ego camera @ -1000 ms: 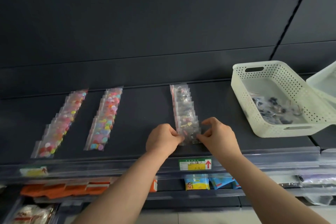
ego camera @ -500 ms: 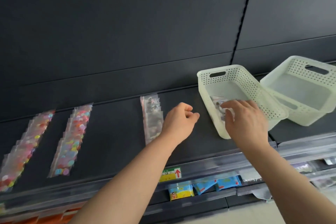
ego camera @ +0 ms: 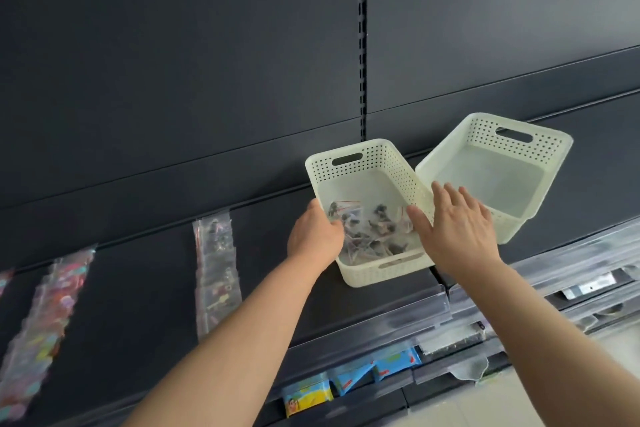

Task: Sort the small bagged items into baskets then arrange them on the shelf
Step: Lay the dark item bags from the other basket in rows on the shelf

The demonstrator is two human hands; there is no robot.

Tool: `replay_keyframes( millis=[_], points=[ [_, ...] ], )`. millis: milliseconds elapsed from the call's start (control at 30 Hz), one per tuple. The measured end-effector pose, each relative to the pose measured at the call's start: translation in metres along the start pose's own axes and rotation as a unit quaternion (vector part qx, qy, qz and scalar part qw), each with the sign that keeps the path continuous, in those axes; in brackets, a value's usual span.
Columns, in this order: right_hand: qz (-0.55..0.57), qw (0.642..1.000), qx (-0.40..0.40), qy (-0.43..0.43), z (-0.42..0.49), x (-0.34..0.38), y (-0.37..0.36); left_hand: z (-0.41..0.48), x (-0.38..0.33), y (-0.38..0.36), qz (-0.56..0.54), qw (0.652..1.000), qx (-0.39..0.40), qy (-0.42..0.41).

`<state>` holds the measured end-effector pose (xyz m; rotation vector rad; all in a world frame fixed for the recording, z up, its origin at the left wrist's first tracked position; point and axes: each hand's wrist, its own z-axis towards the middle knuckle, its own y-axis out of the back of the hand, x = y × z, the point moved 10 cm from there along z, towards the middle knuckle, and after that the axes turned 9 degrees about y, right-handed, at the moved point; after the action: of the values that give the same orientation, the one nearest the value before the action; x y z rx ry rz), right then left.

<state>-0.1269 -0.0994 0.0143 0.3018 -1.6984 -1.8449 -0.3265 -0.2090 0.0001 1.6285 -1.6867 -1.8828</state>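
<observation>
head view is showing the left hand (ego camera: 313, 236) gripping the left wall of the basket (ego camera: 381, 274), the right hand (ego camera: 457, 232) hovering flat and released, the bagged items (ego camera: 370, 236) inside looking light and slippery, best pinched by an edge.

**Hand clearances on the upper shelf**
An open strip of dark shelf (ego camera: 277, 288) runs between the row of clear bags (ego camera: 216, 267) and the left basket (ego camera: 374, 274), through to the back panel (ego camera: 207, 80). Loose bags (ego camera: 374, 229) fill that basket's near end. The left hand (ego camera: 315, 236) grips its left wall and the right hand (ego camera: 453, 229) lies flat above its right rim. The tilted right basket (ego camera: 485, 135) touches that rim, its interior open. A clear edge strip (ego camera: 398, 315) lines the shelf front.
</observation>
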Motion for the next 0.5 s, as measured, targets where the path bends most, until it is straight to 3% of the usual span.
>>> replay_keyframes(
  millis=[267,367,500],
  points=[
    [-0.039,0.994,0.019,-0.097,-0.002,-0.055,0.021,-0.004,-0.035,-0.026,0.011,1.000,0.009,-0.011],
    [-0.043,0.998,0.004,-0.056,0.001,-0.049,0.024,-0.006,-0.044,-0.035,0.009,1.000,0.014,-0.010],
    [-0.010,0.997,-0.032,0.075,0.007,-0.012,0.025,-0.003,-0.044,-0.038,-0.017,0.999,0.039,-0.009]
  ],
)
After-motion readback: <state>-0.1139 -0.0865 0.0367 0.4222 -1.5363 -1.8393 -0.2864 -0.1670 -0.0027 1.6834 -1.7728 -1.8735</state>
